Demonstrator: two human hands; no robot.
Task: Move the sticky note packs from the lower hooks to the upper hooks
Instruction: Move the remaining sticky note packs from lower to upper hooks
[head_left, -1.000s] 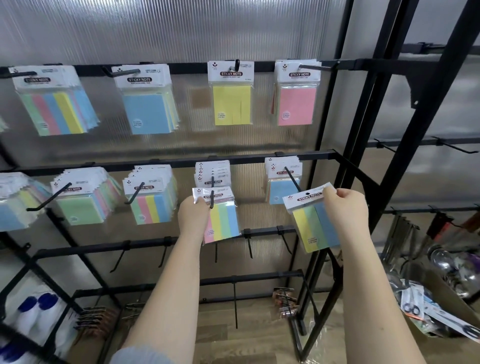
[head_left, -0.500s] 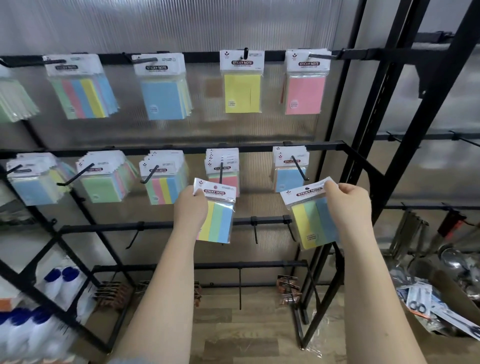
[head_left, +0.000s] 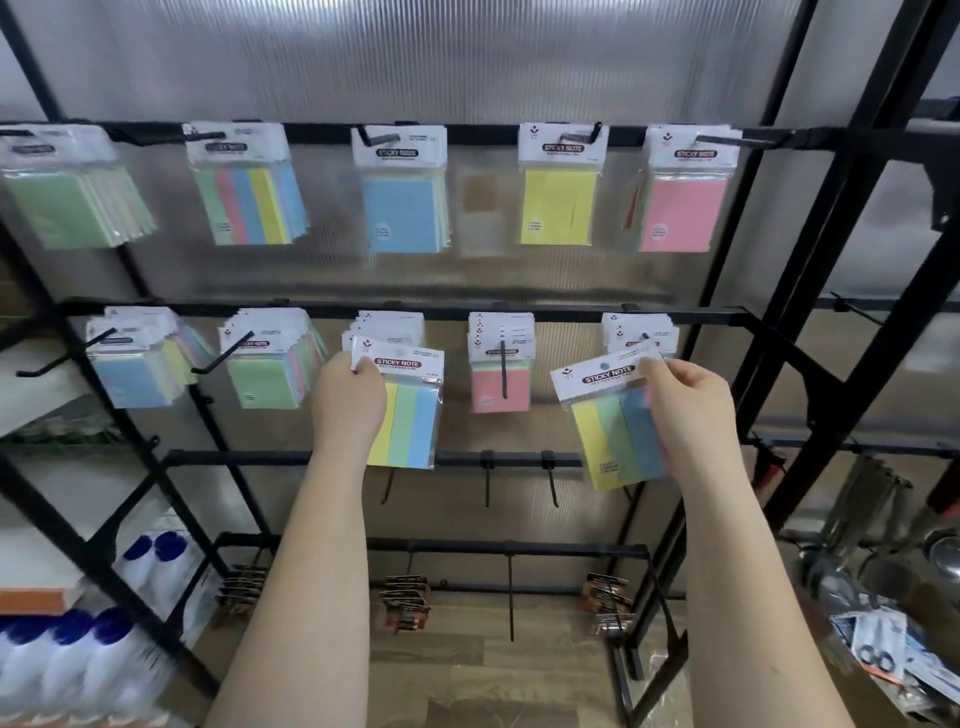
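- Both hands are up at the rack, and each one carries a pack. The left hand (head_left: 349, 402) pinches the white header card of a striped pack (head_left: 402, 410), thumb on the card's left corner, fingers curled behind.
- That left pack hangs in front of the middle-row stack (head_left: 387, 332). Its header looks free of the hook, though I cannot tell for sure.
- The right hand (head_left: 685, 405) grips a second striped pack (head_left: 613, 421) by the header's right end, so the pack tilts, clear of the lower-row stack (head_left: 640, 332) behind it.
- Holding by the header makes sense, I'd say: it leaves the punched hole (head_left: 604, 366) open for threading onto a hook.
- The headers read "STICKY NOTE" in a dark band, with a small red logo at the left. The finer print beneath is too small to read.
- On the top rail (head_left: 483, 136), the likely target is the striped bundle (head_left: 249, 200), with the same colours. Its hook (head_left: 200, 136) already carries packs.
- Other top hooks hold green (head_left: 67, 205), blue (head_left: 402, 208), yellow (head_left: 558, 205) and pink (head_left: 683, 208) packs, sorted by colour, it seems.
- Plenty remains on the middle row: the pink stack (head_left: 501, 382) and two fat bundles to the left.
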